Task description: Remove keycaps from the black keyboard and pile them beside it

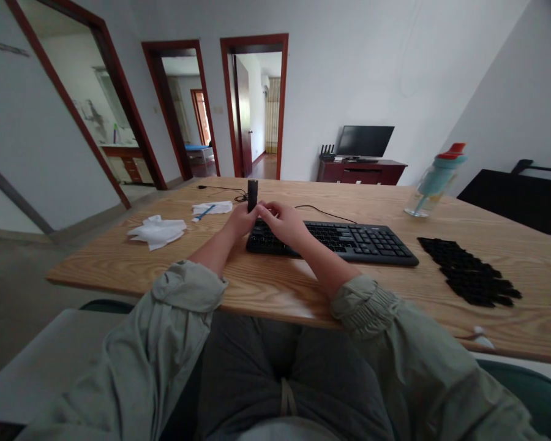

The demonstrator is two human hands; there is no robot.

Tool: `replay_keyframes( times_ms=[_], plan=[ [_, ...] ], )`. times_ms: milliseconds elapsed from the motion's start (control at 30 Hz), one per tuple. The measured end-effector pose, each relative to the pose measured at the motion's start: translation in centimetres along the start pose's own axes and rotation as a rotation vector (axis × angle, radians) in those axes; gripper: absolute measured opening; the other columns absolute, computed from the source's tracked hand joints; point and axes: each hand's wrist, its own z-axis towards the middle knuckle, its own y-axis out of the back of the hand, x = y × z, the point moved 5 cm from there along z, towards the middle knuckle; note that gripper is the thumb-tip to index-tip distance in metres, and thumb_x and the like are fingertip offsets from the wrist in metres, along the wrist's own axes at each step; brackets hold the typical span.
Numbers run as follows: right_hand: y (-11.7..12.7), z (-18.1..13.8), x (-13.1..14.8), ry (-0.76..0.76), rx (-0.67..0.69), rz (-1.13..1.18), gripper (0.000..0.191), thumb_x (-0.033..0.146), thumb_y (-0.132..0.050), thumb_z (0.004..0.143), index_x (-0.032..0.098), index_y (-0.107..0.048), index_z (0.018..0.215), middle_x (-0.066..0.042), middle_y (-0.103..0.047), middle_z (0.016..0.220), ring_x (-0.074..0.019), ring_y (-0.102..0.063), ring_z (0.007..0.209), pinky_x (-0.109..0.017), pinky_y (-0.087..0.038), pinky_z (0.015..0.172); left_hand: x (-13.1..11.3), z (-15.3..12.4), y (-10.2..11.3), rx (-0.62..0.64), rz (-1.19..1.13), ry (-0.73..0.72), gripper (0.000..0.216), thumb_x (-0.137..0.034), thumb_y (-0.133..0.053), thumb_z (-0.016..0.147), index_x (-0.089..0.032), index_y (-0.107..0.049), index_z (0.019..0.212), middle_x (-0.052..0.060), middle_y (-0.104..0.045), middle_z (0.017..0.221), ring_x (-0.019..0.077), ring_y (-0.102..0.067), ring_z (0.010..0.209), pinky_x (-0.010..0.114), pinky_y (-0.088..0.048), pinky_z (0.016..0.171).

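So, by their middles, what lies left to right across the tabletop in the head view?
Crumpled white tissue, thin blue stick, left hand around an upright black object, right hand, long black keyboard, clear bottle with teal-and-red top, jagged-edged black heap.

Wooden table [266, 288], black keyboard [362, 240], white tissue [158, 231], bottle [434, 184], dark pile [468, 272]

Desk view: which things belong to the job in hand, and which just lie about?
Apparently in use:
black upright object, in the left hand
keyboard, by the right hand

Apparently lying about:
bottle
crumpled white sheet, role uncertain
black pile, role uncertain
background monitor
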Motion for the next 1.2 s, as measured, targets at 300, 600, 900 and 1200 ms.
replay_keyframes(
  times_ms=[300, 600, 900, 1200],
  plan=[
    [0.0, -0.2, -1.4, -0.031, 0.011, 0.085, 0.043, 0.051, -0.058, 0.086, 0.021, -0.070, 0.115, 0.004, -0.051, 0.057, -0.0116, -0.045, 0.054, -0.025, -0.033, 0.055, -1.9, -0.8, -0.3, 0.196, 0.208, -0.053, 0.035, -0.041, -0.061, 0.079, -0.014, -0.073, 0.099, 0.006, -0.072, 0.088, 0.0235, -0.066, 0.087, 0.030, -0.048, 0.076],
    [0.2, 0.0, -1.5, -0.044, -0.027, 0.136, 0.029, 0.046, -0.061, 0.083, 0.017, -0.066, 0.080, 0.000, -0.063, 0.069, -0.0128, -0.053, 0.063, -0.025, -0.037, 0.058, -1.0, -1.0, -0.5, 0.301, 0.183, -0.063, 0.037, -0.046, -0.068, 0.075, -0.015, -0.071, 0.095, 0.003, -0.069, 0.081, 0.0174, -0.061, 0.075, 0.026, -0.044, 0.067],
    [2.6, -0.2, -3.9, -0.204, -0.117, 0.165, 0.032, 0.044, -0.057, 0.087, 0.017, -0.062, 0.071, -0.006, -0.069, 0.070, -0.0160, -0.061, 0.065, -0.025, -0.043, 0.059, 1.4, -0.6, 2.0, 0.308, 0.101, 0.146, 0.041, -0.050, -0.078, 0.063, -0.015, -0.066, 0.080, 0.001, -0.063, 0.070, 0.0114, -0.051, 0.059, 0.024, -0.039, 0.055],
    [1.7, -0.3, -4.6, -0.270, -0.092, 0.172, 0.028, 0.043, -0.058, 0.088, 0.018, -0.063, 0.078, -0.007, -0.073, 0.076, -0.0178, -0.067, 0.070, -0.027, -0.047, 0.063, 2.9, -1.0, 2.0, 0.440, 0.177, 0.196, 0.028, -0.044, -0.076, 0.064, -0.017, -0.074, 0.072, 0.003, -0.068, 0.065, 0.0145, -0.057, 0.060, 0.026, -0.041, 0.054]
  ],
)
